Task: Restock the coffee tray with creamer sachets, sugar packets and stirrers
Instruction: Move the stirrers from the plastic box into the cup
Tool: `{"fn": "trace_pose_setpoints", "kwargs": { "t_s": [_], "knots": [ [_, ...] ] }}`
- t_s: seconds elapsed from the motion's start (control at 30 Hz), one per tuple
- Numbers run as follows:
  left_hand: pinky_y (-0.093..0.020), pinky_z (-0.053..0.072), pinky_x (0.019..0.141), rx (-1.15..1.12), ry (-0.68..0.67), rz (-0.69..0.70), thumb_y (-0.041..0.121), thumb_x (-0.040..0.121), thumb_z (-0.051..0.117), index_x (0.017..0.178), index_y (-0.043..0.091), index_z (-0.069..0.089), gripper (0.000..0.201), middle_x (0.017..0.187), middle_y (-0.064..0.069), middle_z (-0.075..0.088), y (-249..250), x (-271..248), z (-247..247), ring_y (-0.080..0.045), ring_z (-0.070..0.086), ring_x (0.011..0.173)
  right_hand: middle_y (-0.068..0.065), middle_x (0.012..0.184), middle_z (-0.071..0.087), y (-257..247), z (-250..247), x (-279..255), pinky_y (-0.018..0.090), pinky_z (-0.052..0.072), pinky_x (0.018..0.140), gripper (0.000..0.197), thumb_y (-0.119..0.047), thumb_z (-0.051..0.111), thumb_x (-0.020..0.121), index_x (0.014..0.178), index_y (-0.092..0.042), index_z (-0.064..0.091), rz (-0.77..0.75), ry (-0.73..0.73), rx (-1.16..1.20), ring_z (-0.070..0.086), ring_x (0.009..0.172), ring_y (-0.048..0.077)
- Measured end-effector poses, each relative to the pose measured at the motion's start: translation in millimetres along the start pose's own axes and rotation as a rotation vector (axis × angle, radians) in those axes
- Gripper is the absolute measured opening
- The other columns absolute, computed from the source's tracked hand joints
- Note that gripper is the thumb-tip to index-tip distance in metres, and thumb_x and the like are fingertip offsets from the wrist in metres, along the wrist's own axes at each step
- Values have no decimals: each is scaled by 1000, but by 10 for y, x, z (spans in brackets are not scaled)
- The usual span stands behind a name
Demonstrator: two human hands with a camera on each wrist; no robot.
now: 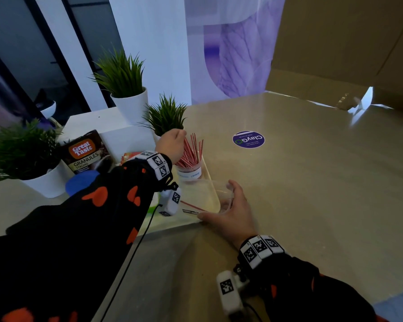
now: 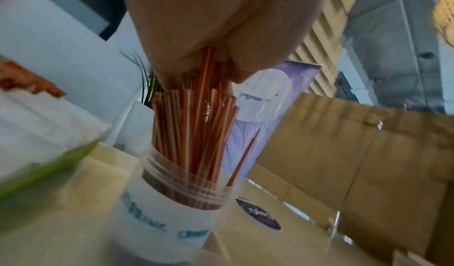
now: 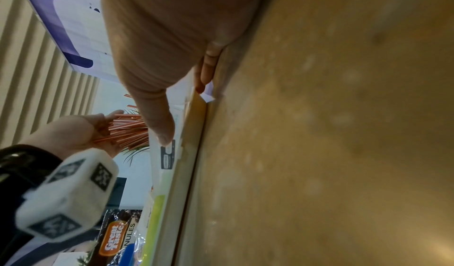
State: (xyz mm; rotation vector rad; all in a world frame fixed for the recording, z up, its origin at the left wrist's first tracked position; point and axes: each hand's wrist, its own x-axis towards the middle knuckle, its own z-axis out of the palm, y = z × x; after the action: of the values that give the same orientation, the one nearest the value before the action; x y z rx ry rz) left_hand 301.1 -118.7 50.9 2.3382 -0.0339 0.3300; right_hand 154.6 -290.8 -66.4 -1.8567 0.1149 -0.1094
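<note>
Red-and-white stirrers [image 1: 192, 151] stand bunched in a clear labelled jar [image 1: 189, 172] at the far end of the translucent tray [image 1: 211, 182]. My left hand [image 1: 183, 135] is over the jar and pinches the tops of a few stirrers [image 2: 194, 118], seen up close above the jar [image 2: 172, 202] in the left wrist view. One loose stirrer [image 1: 192, 205] lies on the tray floor. My right hand [image 1: 221, 203] rests at the tray's near right corner, thumb [image 3: 164, 134] on the rim and straight fingers [image 3: 206, 72] along its outer side. No sachets or packets can be made out in the tray.
A Great Taste granules pouch [image 1: 86, 154], a blue lid [image 1: 82, 182] and potted plants [image 1: 165, 117] crowd the left side beside a white riser [image 1: 116, 131]. A purple round sticker [image 1: 248, 139] marks the tabletop to the right. A cardboard box [image 1: 335, 54] stands at the back right.
</note>
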Motion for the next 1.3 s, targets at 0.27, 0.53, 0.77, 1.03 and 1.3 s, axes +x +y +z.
{"fn": "trace_pose_setpoints", "kwargs": {
  "t_s": [0.27,0.53,0.77,1.03,1.3],
  "knots": [
    [-57,16,120,486,-324,-44,70,96,29,158,24,20,78,166,-15,3,3,-26,11,-35,6,153,-18,152,42,-20,-1,-3,43,55,100,132,-51,97,42,151,-42,24,12,-18,16,57,119,11],
    [-41,20,117,270,3,423,49,89,66,112,29,63,31,156,-4,26,19,-412,-106,-23,22,145,-18,148,43,-38,-15,-16,32,54,97,130,-41,100,47,154,-34,26,-2,-24,25,59,109,3],
    [-31,57,84,392,-571,519,29,89,72,96,27,68,8,89,16,64,23,-676,-42,-1,61,85,-15,152,43,-27,0,-12,43,53,102,132,-48,98,41,152,-39,26,9,-14,18,57,121,13],
    [-26,55,82,596,-769,327,28,83,77,105,26,70,23,97,9,67,-82,-818,77,-9,63,89,-16,150,44,-41,-2,-26,44,55,99,133,-62,94,37,149,-43,24,-2,-22,-15,59,120,13],
    [-25,50,76,666,-781,368,22,91,67,97,19,72,8,95,6,69,-148,-842,119,-10,60,85,-11,152,44,-53,-7,-27,43,53,103,138,-60,93,34,152,-36,26,-12,-22,17,57,123,14]
  ]
}}
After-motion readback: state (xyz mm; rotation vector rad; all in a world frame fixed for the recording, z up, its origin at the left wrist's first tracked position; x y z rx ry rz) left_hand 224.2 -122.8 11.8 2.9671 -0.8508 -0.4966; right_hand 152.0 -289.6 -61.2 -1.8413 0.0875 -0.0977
